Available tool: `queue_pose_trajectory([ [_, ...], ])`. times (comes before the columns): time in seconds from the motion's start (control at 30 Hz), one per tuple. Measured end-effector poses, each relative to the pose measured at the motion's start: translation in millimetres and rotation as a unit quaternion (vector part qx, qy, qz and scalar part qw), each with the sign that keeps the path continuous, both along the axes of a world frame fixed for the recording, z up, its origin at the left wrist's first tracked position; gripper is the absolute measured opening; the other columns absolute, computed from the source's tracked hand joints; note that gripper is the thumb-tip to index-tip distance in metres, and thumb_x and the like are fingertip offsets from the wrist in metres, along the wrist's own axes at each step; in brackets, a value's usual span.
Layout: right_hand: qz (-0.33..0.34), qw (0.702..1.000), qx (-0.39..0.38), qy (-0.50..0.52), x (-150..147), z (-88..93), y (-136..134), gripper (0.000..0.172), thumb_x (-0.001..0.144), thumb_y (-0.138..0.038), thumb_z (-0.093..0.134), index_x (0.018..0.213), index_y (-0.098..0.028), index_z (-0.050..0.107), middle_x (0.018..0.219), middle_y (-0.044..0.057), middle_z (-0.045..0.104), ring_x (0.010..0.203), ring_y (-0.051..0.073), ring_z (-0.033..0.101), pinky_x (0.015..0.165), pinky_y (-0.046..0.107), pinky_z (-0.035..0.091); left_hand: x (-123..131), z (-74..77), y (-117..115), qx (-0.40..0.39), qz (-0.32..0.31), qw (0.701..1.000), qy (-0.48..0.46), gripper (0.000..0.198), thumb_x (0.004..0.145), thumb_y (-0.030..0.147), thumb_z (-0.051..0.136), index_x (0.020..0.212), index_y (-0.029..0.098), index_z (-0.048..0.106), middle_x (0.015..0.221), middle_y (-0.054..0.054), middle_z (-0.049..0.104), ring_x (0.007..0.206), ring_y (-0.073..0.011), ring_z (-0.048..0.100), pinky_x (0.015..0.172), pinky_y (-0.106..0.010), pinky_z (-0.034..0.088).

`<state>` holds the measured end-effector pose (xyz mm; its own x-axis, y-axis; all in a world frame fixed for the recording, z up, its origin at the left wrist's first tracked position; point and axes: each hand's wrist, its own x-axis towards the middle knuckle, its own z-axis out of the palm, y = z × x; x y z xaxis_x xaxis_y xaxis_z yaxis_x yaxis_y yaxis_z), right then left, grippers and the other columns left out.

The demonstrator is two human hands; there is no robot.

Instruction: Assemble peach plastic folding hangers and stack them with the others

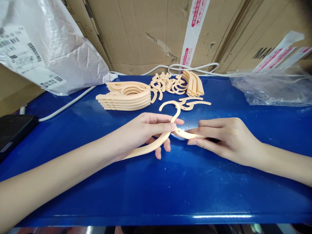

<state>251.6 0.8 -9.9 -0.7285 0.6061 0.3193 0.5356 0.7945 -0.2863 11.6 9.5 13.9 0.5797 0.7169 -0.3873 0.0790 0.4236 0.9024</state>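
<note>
My left hand [143, 131] is closed on a peach plastic hanger [148, 148], gripping it near the base of its hook [172, 107], with one curved arm running back under my palm. My right hand [224, 138] pinches the hanger's other arm [188, 134] between thumb and fingers, just right of the joint. Both hands hover low over the blue table [170, 188]. Behind them lies a stack of finished hangers [125, 96], a heap of loose hooks [165, 84], a bundle of curved arm pieces [194, 83] and two loose pieces [193, 104].
A crinkled white plastic bag [48, 45] with labels sits at the back left, a clear bag [273, 87] at the back right. Cardboard boxes [151, 32] wall off the rear. A white cable [70, 104] runs along the back. A black phone [13, 130] lies at the left edge.
</note>
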Motion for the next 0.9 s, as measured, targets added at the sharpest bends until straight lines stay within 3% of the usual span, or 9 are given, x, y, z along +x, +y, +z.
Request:
queue_pose_trajectory([
  [0.13,0.004,1.000,0.010,0.003,0,-0.1,0,0.028,0.099,-0.037,0.049,0.099,-0.019,0.071,0.070,-0.001,0.059,0.058,0.009,0.055,0.055,0.023,0.037,-4,-1.5,2,-0.011,-0.009,1.000,-0.021,0.028,0.094,0.021,0.059,0.121,0.014,0.065,0.059,0.000,0.066,0.046,-0.0071,0.061,0.045,-0.012,0.051],
  [0.37,0.026,1.000,-0.002,-0.010,1,-1.4,0,0.026,0.098,-0.035,0.052,0.112,-0.022,0.069,0.080,0.000,0.065,0.067,0.011,0.062,0.060,0.023,0.041,-11,-5.4,6,-0.010,-0.075,0.997,0.009,0.036,0.096,0.031,0.058,0.130,0.023,0.061,0.064,-0.001,0.069,0.052,-0.0083,0.065,0.052,-0.014,0.054],
  [0.53,0.025,1.000,-0.014,-0.010,1,-1.2,0,0.028,0.098,-0.037,0.050,0.112,-0.021,0.070,0.080,0.002,0.066,0.067,0.011,0.063,0.060,0.023,0.041,-11,-3.7,7,-0.026,-0.077,0.997,-0.003,0.032,0.095,0.027,0.058,0.126,0.020,0.063,0.064,-0.003,0.070,0.058,-0.0113,0.068,0.052,-0.016,0.057],
  [0.7,0.014,1.000,-0.023,-0.009,1,-0.3,2,0.030,0.100,-0.037,0.047,0.114,-0.023,0.070,0.072,0.000,0.060,0.060,0.009,0.057,0.056,0.022,0.038,-6,-1.8,6,-0.045,-0.095,0.994,-0.009,0.027,0.097,0.024,0.054,0.120,0.017,0.067,0.081,-0.007,0.074,0.063,-0.0138,0.070,0.051,-0.018,0.058],
  [0.9,0.007,0.999,-0.043,0.003,0,0.9,3,0.029,0.098,-0.038,0.050,0.106,-0.021,0.072,0.069,-0.001,0.057,0.057,0.008,0.054,0.055,0.021,0.038,-5,0.1,3,-0.046,-0.053,0.998,0.001,0.031,0.096,0.024,0.055,0.125,0.016,0.064,0.063,-0.005,0.071,0.056,-0.0126,0.068,0.051,-0.017,0.057],
])
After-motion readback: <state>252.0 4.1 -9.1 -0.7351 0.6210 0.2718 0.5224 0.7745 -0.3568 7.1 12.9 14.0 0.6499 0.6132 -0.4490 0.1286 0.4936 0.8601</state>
